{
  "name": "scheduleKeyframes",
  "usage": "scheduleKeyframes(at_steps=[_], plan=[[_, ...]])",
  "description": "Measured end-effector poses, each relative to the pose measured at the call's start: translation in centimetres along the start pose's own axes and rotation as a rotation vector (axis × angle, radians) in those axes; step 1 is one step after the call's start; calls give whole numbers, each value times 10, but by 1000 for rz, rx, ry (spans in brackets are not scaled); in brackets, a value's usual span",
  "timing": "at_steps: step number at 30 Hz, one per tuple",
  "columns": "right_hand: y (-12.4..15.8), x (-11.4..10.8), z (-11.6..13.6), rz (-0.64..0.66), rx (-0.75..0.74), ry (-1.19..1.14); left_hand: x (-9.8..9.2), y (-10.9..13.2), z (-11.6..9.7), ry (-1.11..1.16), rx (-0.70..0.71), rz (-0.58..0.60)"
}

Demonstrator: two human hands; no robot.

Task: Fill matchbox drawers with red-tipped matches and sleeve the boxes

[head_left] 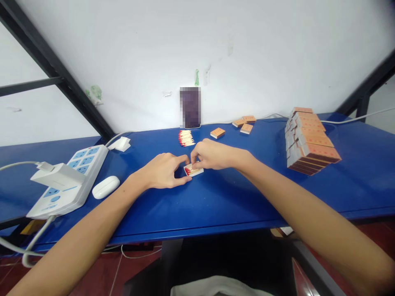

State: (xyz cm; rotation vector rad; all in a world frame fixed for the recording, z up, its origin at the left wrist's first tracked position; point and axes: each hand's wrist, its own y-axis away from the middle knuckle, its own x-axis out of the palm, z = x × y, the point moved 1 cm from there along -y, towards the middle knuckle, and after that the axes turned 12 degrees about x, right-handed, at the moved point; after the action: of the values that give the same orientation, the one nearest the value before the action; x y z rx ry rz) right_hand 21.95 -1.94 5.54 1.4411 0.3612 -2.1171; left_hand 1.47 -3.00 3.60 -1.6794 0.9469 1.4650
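A small white matchbox tray (194,170) with red-tipped matches in it lies on the blue table (234,197). My left hand (163,172) grips its left end between thumb and forefinger. My right hand (212,155) is curled over its far side, fingertips pinched on the tray's edge and the matches. Just behind the hands lies a loose pile of red-tipped matches (186,138).
A stack of orange matchboxes (308,142) stands at the right. Several single matchboxes (243,123) lie near the wall, beside a dark phone (190,107) leaning upright. On the left are a white power strip (69,179) with a plugged adapter and a white earbud case (105,187).
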Motion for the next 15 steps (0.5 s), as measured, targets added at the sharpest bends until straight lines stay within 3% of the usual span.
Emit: scheduleKeyframes(at_steps=[8,15], plan=[[-2,2,-3,123,52,-198,1,1,2,-82,58,-18],[-3,1,-12,153,71,-265,1,1,3,-45,64,-20]])
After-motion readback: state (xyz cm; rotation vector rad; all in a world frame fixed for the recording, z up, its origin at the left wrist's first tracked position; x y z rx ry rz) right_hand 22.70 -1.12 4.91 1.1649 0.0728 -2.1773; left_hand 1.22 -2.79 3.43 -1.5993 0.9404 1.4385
